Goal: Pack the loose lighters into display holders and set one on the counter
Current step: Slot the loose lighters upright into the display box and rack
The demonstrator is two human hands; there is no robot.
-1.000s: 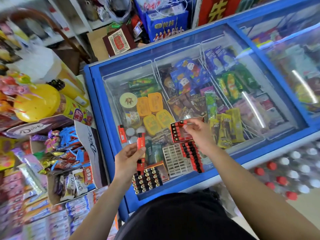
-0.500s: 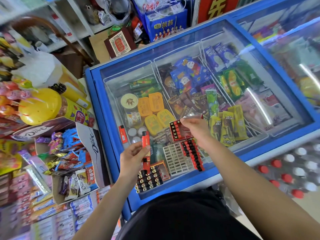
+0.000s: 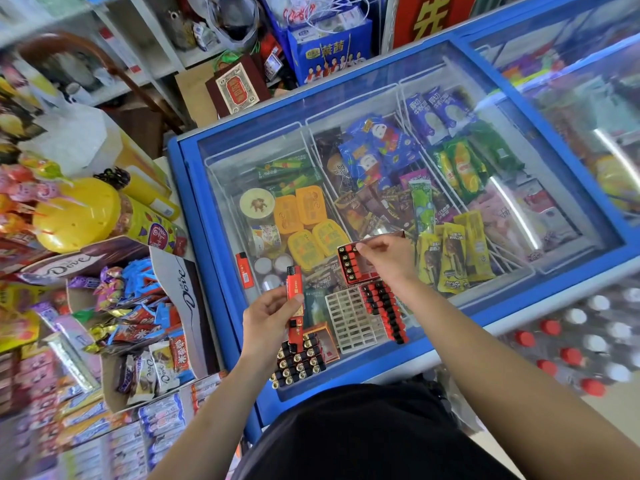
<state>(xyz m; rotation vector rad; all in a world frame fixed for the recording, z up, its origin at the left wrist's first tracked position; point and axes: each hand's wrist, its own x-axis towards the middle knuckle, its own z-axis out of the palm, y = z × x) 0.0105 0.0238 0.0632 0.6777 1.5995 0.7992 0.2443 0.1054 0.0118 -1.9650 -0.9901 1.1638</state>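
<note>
I'm looking down on the glass lid of a blue chest freezer (image 3: 180, 188), which serves as the surface here. My left grip (image 3: 266, 320) sits at about 7 o'clock from the middle of the view, clenched around a red lighter (image 3: 294, 292) held upright with its black cap pointing to 12. A second red lighter body shows just below the fingers, in line with the first.

My right grip (image 3: 384, 258) is near the centre. Its thumb and forefinger pinch the far edge of the red display holder (image 3: 353, 271), and I cannot tell whether a lighter is also between them. The holder lies on the glass, with one column of lighters filled along its 9 o'clock side.

At 6 o'clock from the holder, a row of loose lighters (image 3: 384, 310) lies side by side on the glass. Just beside that row, at 9 o'clock from it, is an empty white grid tray (image 3: 349, 320). Directly under my left grip, a block of packed lighters (image 3: 298, 362) shows its metal tops. A single lighter (image 3: 245, 270) lies apart on the glass, at 11 o'clock from my left grip. Ice-cream packets fill the baskets under the lid. An open Dove chocolate box (image 3: 180, 289) stands off the freezer at 9 o'clock.
</note>
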